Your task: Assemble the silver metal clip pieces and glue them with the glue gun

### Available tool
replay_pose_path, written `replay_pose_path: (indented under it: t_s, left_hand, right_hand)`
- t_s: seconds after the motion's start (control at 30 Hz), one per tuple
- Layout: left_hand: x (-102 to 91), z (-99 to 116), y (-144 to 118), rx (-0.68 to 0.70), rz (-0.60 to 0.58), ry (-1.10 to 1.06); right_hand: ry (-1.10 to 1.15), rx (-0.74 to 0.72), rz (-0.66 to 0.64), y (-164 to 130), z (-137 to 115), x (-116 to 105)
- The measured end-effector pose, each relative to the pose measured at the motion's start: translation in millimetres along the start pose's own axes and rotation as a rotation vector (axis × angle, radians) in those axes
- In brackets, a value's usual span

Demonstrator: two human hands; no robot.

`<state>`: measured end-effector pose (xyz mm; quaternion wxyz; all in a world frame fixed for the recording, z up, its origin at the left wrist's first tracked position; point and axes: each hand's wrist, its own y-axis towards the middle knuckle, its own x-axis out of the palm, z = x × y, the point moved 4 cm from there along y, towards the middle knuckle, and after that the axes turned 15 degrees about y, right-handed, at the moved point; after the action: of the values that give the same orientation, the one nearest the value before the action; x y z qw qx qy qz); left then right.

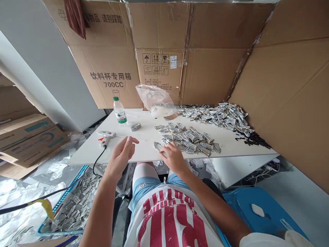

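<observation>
My left hand (125, 151) hovers over the front of the white table (144, 151), its fingers curled and the index finger pointing right; nothing shows in it. My right hand (174, 156) has its fingertips on a small silver metal clip (157, 146) with a rounded end, at the left edge of a loose pile of similar clips (190, 137). A short stack of these clips (135, 127) lies beyond my left hand. To the left of that hand rests a white glue gun (107, 139) with a black cord.
A water bottle (120, 112) and a clear plastic bag (156, 99) stand near the cardboard wall (159, 27). A larger clip heap (226, 116) and black pieces (253, 140) lie back right. A blue basket (42, 228) of clips is at lower left, beside a blue stool (259, 219) at right.
</observation>
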<state>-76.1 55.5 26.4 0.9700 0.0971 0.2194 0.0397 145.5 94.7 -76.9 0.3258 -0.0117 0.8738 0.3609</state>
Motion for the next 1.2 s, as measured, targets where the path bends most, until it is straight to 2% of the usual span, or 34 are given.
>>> replay_pose_path:
  t_s: [0.2, 0.47, 0.57, 0.67, 0.73, 0.83, 0.93, 1.07, 1.2]
  left_hand:
    - [13.3, -2, -2, 0.036, -0.118, 0.063]
    - [11.9, -1, -2, 0.037, -0.114, 0.087]
    - [12.3, -2, -1, 0.023, -0.112, 0.043]
    - [13.1, -4, 0, 0.004, -0.129, -0.053]
    - [13.6, -4, 1, 0.006, -0.157, -0.092]
    - [16.0, -2, 0, 0.048, -0.229, -0.038]
    - [25.2, -1, -3, 0.108, -0.363, 0.074]
    - [46.0, -6, -7, 0.144, -0.558, 0.151]
    - [61.3, -14, -8, 0.149, -0.626, 0.156]
  right_hand:
    - [-0.041, 0.013, -0.030, 6, 7, 13]
    - [-0.046, 0.014, -0.019, 6, 9, 11]
    - [-0.030, 0.001, 0.022, 8, 4, -4]
    - [0.032, 0.006, 0.164, 12, 15, -41]
    - [0.052, 0.089, 0.280, 15, 41, -75]
    - [0.014, 0.338, 0.427, 15, 104, -130]
    - [-0.010, 0.483, 0.484, 14, 166, -173]
    - [0.016, 0.664, 0.530, 17, 232, -210]
    - [0.148, 0.774, 0.583, 33, 279, -227]
